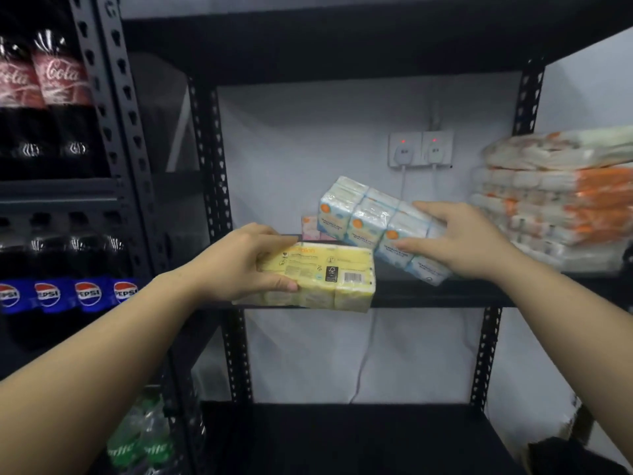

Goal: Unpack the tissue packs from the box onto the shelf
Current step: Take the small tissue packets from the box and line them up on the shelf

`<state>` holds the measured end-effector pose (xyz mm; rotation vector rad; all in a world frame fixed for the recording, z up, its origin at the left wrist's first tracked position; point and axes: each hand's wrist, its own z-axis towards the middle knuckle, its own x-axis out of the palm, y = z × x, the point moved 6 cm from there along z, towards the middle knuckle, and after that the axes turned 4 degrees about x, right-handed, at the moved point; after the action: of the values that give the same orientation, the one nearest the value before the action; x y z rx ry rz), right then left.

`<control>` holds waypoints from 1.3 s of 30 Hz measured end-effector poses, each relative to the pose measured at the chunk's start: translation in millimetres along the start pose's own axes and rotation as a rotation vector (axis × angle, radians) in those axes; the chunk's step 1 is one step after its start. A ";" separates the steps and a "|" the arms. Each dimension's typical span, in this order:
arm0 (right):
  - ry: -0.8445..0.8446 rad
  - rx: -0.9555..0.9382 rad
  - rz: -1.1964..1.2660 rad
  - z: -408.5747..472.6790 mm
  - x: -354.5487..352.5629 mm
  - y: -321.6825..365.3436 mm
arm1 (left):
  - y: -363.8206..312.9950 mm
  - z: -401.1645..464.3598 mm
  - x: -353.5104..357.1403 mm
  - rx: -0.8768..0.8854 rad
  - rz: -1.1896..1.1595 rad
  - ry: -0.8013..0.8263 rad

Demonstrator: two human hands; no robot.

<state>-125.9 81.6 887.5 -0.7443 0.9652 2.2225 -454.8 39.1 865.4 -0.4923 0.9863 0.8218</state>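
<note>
- Our left hand (236, 265) gripped a yellow tissue pack (329, 279), thumb under it and fingers curled over its top edge, at the front edge of the black shelf (445, 296).
- Our right hand (459, 241) held a blue tissue pack (370, 221), tilted, thumb on its front and fingers over its top, above the shelf.
- A pink tissue pack (310, 228) sat behind both.
- A stack of orange-and-white packs (548, 200) sat on the shelf to the right.
- Cola bottles (44, 104) and Pepsi bottles (68, 296) stood on the rack to the left.
</note>
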 end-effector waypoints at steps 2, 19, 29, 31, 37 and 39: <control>0.018 0.018 -0.022 9.3 -2.8 -8.1 | 17.0 5.7 0.7 -0.027 0.024 0.024; 0.280 0.320 -0.306 75.8 40.1 -82.3 | 133.1 74.2 47.3 -0.179 0.036 0.235; 0.286 0.330 -0.316 86.2 44.0 -102.7 | 129.4 104.3 66.3 -0.148 0.057 0.179; 0.292 0.310 -0.297 87.8 41.3 -104.8 | 112.0 117.9 71.6 -0.125 0.023 0.146; 0.324 0.248 -0.280 88.4 22.9 -125.9 | 50.7 177.9 91.3 -0.062 0.039 0.118; 0.318 0.243 -0.315 86.1 14.5 -137.9 | 34.8 195.6 101.1 -0.048 0.064 0.158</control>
<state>-60.2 229.5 866.6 -1.0734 1.1543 1.7120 -348.4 234.9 871.0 -0.5760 1.1342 0.8761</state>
